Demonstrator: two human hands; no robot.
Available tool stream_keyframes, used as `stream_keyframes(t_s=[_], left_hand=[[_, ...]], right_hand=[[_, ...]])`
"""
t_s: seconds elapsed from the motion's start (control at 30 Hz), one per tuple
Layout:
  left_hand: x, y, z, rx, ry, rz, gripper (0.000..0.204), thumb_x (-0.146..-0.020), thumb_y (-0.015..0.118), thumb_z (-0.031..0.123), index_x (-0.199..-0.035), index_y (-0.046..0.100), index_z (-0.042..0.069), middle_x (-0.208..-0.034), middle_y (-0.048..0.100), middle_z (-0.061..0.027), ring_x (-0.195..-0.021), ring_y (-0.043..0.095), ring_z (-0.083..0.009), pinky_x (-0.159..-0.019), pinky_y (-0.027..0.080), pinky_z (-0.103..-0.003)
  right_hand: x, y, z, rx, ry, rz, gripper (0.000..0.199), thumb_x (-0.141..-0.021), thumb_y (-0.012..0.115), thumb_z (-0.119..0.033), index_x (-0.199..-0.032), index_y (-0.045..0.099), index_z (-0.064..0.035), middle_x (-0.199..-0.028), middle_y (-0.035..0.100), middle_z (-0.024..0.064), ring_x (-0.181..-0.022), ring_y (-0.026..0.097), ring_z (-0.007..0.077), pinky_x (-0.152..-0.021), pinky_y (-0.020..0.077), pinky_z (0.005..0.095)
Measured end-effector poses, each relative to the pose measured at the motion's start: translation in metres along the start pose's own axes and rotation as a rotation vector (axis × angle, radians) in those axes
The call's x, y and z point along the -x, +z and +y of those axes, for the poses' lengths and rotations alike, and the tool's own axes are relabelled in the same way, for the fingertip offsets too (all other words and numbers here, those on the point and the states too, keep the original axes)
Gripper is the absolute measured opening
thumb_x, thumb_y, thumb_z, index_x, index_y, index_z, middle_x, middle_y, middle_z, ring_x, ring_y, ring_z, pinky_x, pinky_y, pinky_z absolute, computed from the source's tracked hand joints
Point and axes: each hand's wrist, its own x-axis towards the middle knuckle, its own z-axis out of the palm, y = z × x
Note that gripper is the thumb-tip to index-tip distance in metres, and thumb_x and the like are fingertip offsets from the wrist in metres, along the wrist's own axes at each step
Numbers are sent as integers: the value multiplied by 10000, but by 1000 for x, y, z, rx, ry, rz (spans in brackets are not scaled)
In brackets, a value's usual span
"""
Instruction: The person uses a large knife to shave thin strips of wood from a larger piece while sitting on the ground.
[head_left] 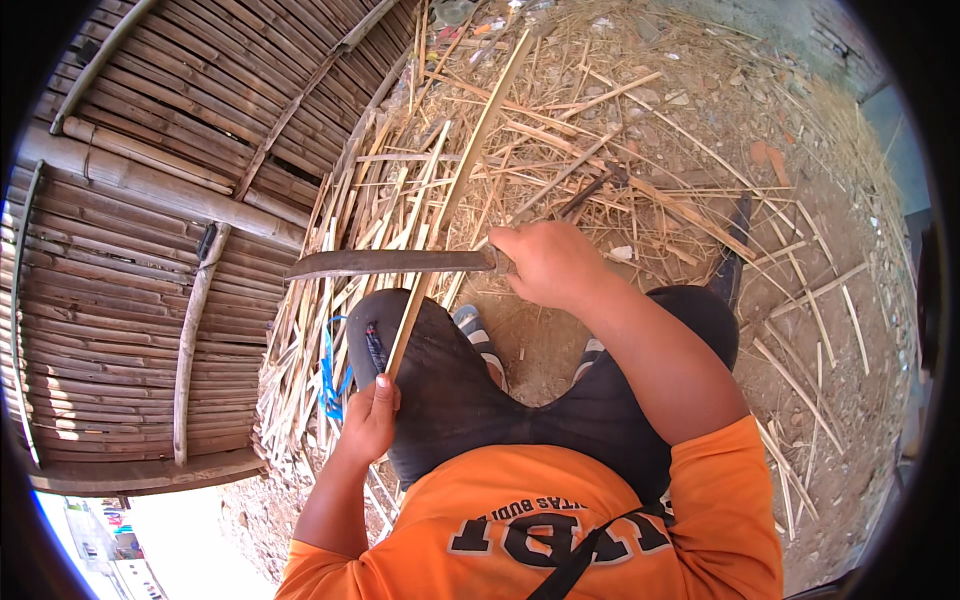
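Observation:
My left hand [371, 420] is closed round the near end of a long bamboo strip [462, 172], above my left thigh. From there the strip slants away, up and to the right, over the litter of splints. In my right hand [550, 262] is the handle of a machete [390, 262], fingers wrapped round it. Its dark blade points left and crosses the strip a little beyond my left knee. Whether the edge touches or bites into the strip I cannot tell. The machete's handle is mostly hidden by my fist.
A heap of split bamboo [300, 360] lies left of my legs, with a blue cord [331, 370] beside my left knee. A slatted bamboo wall [110, 290] stands at the left. Loose strips [800, 380] and shavings litter the dirt ahead and right. A dark blade-like thing [735, 240] lies beyond my right knee.

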Motion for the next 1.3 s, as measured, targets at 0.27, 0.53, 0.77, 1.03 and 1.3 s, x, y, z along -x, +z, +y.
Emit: stream_keyframes(t_s=[0.27, 0.53, 0.77, 1.03, 1.3], left_hand=[[2, -3, 11, -40, -17, 10, 702, -1053, 273, 626, -758, 550, 52, -561, 449, 1, -518, 430, -98, -495, 333, -281], [9, -1, 5, -53, 12, -8, 596, -1100, 339, 445, -758, 562, 11, -602, 504, -65, -587, 493, -163, -581, 411, -338], [13, 1, -16, -6, 1, 44, 577, -1104, 352, 406, -751, 570, 5, -618, 518, -90, -589, 497, -183, -576, 413, -354], [17, -7, -1, -190, 99, 42, 569, -1096, 371, 401, -749, 566, -5, -622, 547, -146, -586, 569, -271, -591, 442, -393], [15, -3, -15, 7, -9, -11, 552, -1098, 374, 410, -793, 587, 2, -632, 538, -95, -598, 518, -188, -587, 424, -357]], right_hand=[[-10, -7, 36, 48, 89, 11, 271, -748, 723, -145, -990, 623, -72, -754, 658, 149, -731, 674, 369, -652, 536, 484], [-4, 10, 7, 151, -131, 0, 291, -753, 726, -129, -1027, 641, -80, -793, 678, 156, -757, 680, 384, -669, 540, 489], [-11, -6, 31, -25, 135, 7, 234, -786, 719, -149, -1000, 639, -99, -802, 689, 164, -807, 696, 368, -708, 556, 486], [-10, -5, 39, -158, 278, 134, 174, -770, 698, -120, -923, 624, -83, -753, 680, 154, -740, 683, 387, -657, 540, 490], [-2, 6, 16, 76, -9, 114, 236, -740, 739, -147, -923, 600, -91, -739, 638, 122, -729, 668, 364, -631, 536, 468]])
